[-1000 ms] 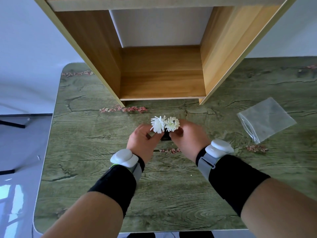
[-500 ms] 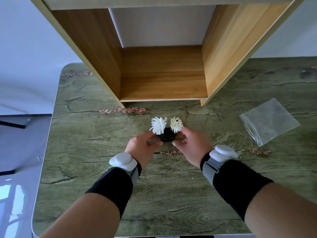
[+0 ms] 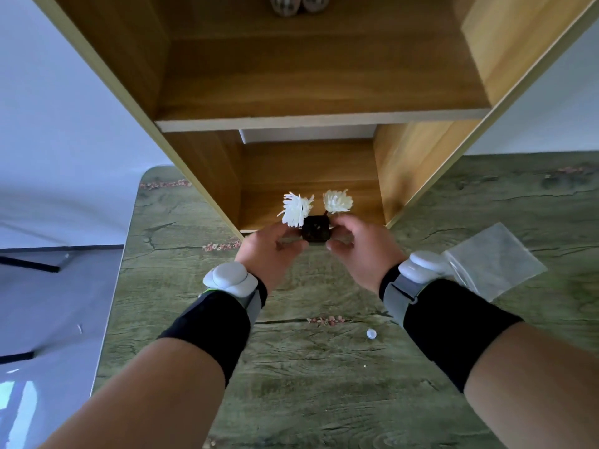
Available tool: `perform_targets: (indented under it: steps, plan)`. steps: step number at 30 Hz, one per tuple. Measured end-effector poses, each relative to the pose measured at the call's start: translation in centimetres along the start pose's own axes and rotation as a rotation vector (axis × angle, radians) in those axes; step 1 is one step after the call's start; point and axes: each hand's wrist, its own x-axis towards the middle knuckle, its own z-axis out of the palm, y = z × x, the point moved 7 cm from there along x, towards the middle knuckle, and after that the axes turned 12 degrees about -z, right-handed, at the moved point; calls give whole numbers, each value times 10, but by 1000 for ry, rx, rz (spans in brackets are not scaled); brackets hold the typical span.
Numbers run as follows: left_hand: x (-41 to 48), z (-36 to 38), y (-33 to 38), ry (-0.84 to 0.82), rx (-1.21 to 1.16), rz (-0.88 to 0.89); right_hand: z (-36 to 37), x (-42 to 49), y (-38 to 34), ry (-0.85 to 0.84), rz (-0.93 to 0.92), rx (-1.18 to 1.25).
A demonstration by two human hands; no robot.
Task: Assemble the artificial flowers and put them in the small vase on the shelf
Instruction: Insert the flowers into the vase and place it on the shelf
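Note:
A small black square vase (image 3: 315, 229) is lifted off the table, in front of the lower shelf opening. Two white artificial flowers stand in it: one (image 3: 296, 209) leaning left, the other (image 3: 337, 201) on the right. My left hand (image 3: 270, 251) pinches the vase's left side. My right hand (image 3: 361, 249) grips its right side. Both hands sit just in front of the lower shelf board (image 3: 308, 207) of the wooden shelf unit (image 3: 324, 119).
The green wood-grain table (image 3: 308, 367) carries a clear plastic bag (image 3: 496, 260) at the right and a small white bead (image 3: 371, 334) near my right wrist. Two round objects (image 3: 299, 4) stand on the upper shelf. The table's left edge drops to grey floor.
Both hands have lifted the vase with its two flowers off the table and moved it toward the shelf. The view has tilted up, showing the upper shelf.

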Motion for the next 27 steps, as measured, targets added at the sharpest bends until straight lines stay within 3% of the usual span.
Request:
perform_targets:
  steps: [27]
  plan:
    - [93,2,28,-41,-155,-3,0,86,5,114,102,10]
